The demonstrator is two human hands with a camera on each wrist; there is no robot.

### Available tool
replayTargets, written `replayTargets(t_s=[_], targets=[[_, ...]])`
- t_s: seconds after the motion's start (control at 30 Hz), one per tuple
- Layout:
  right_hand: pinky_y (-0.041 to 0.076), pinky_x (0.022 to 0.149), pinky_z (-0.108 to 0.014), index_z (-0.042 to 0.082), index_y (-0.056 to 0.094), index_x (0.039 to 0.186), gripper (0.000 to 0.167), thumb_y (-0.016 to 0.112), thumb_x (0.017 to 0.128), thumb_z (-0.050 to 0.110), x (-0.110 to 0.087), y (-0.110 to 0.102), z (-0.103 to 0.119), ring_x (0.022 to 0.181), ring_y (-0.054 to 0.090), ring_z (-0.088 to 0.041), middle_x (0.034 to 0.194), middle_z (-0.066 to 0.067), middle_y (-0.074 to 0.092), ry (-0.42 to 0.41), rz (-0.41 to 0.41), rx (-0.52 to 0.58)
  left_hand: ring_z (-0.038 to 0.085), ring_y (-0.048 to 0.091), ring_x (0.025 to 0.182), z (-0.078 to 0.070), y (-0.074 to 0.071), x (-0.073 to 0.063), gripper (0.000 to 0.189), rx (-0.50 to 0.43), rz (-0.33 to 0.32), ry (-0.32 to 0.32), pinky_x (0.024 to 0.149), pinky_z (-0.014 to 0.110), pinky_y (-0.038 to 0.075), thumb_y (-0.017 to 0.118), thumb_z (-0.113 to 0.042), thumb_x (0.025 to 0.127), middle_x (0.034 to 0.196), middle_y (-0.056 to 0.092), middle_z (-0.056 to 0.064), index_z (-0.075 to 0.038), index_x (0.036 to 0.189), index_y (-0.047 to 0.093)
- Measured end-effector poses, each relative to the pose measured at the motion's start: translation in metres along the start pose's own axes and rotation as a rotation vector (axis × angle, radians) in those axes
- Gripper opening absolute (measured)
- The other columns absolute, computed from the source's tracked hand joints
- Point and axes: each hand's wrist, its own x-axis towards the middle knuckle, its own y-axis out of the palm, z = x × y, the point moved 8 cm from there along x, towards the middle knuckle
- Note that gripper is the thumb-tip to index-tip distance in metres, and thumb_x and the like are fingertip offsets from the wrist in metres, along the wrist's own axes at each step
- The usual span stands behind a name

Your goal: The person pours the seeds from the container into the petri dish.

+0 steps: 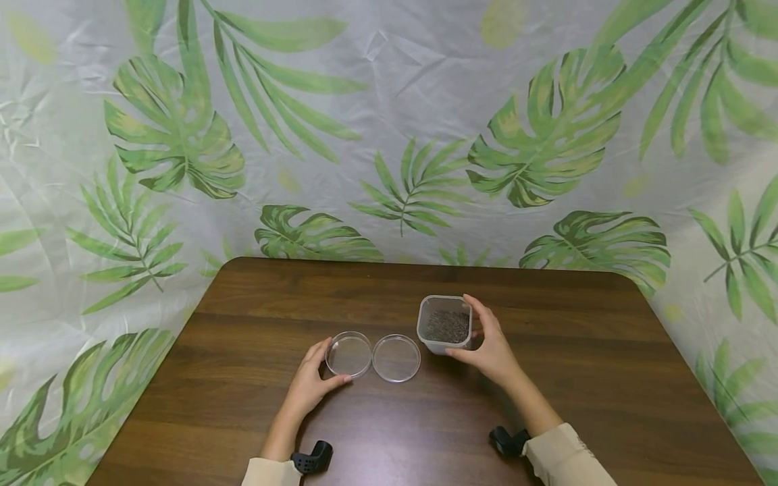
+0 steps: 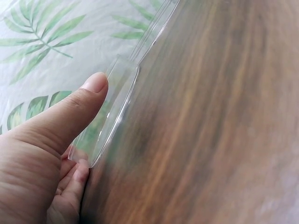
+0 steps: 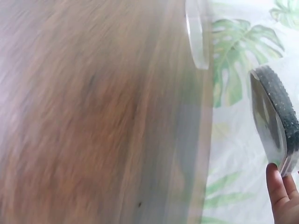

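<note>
Two clear round petri dishes lie side by side on the table. My left hand holds the left petri dish between thumb and fingers; the thumb lies against its rim in the left wrist view. Next to it, almost touching, is the right petri dish. My right hand grips a squarish translucent plastic tub, thumb in front and fingers behind. Dark grey granules cover the tub's bottom. In the right wrist view the tub appears raised off the table.
The dark wooden table has rounded far corners. Behind it hangs a pale cloth printed with green leaves. Each wrist wears a black device, one on the left and one on the right.
</note>
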Motion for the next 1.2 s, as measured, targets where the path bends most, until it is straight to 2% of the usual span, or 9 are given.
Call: replayTargets(t_s=[0.07,0.23,0.47,0.63,0.77,0.93,1.2], targets=[[0.042,0.075,-0.033,0.032,0.030,0.138,0.101,0.087,0.056,0.016,0.002,0.004,0.000,0.107,0.034,-0.015,0.127,-0.004,0.041,-0.009,-0.005,-0.004,0.033,0.040,0.118,0.000,0.000,0.000,0.089,0.001,0.000,0.001,0.096,0.048,0.032,0.080,-0.034,0.063,0.129,0.042,0.019,0.001,0.133,0.040],[0.042,0.074,-0.035,0.032,0.032,0.137,0.101,0.087,0.054,0.017,0.006,0.012,0.007,0.106,0.034,-0.016,0.127,-0.003,0.041,-0.048,-0.014,-0.006,0.033,0.040,0.118,0.000,-0.001,0.000,0.089,0.002,0.000,0.004,0.095,0.048,0.032,0.081,-0.034,0.063,0.129,0.042,0.019,0.002,0.133,0.040],[0.040,0.078,-0.039,0.036,0.032,0.136,0.100,0.087,0.054,0.018,0.011,0.025,0.013,0.107,0.033,-0.017,0.131,0.000,0.039,-0.036,-0.004,-0.026,0.034,0.040,0.118,0.000,0.000,0.000,0.088,0.003,0.002,0.002,0.095,0.048,0.032,0.081,-0.033,0.063,0.129,0.042,0.020,0.002,0.133,0.040],[0.039,0.081,-0.043,0.035,0.033,0.136,0.100,0.087,0.054,0.014,0.013,0.035,0.017,0.111,0.030,-0.021,0.133,0.002,0.036,-0.045,0.009,-0.034,0.034,0.040,0.118,-0.001,-0.001,0.000,0.088,0.003,-0.002,0.006,0.095,0.049,0.032,0.081,-0.033,0.063,0.129,0.042,0.020,0.002,0.133,0.040],[0.036,0.085,-0.048,0.035,0.032,0.137,0.100,0.086,0.055,0.017,0.014,0.044,0.021,0.115,0.028,-0.022,0.134,0.003,0.035,-0.067,0.023,-0.075,0.034,0.040,0.118,-0.001,-0.001,0.000,0.088,0.001,-0.003,0.010,0.095,0.049,0.032,0.081,-0.033,0.063,0.129,0.042,0.020,0.002,0.133,0.040],[0.034,0.086,-0.054,0.031,0.030,0.139,0.099,0.085,0.057,0.019,0.015,0.055,0.026,0.117,0.027,-0.027,0.135,-0.001,0.034,-0.098,0.054,-0.108,0.034,0.040,0.118,-0.001,-0.001,0.000,0.088,-0.001,-0.004,0.011,0.095,0.049,0.032,0.081,-0.033,0.063,0.129,0.042,0.020,0.002,0.133,0.040],[0.034,0.088,-0.052,0.033,0.033,0.138,0.099,0.085,0.055,0.017,0.018,0.066,0.030,0.118,0.027,-0.025,0.132,-0.002,0.037,-0.099,0.075,-0.145,0.034,0.040,0.118,-0.001,-0.001,0.000,0.088,-0.007,-0.006,0.016,0.095,0.048,0.032,0.081,-0.033,0.063,0.129,0.043,0.019,0.002,0.133,0.040]])
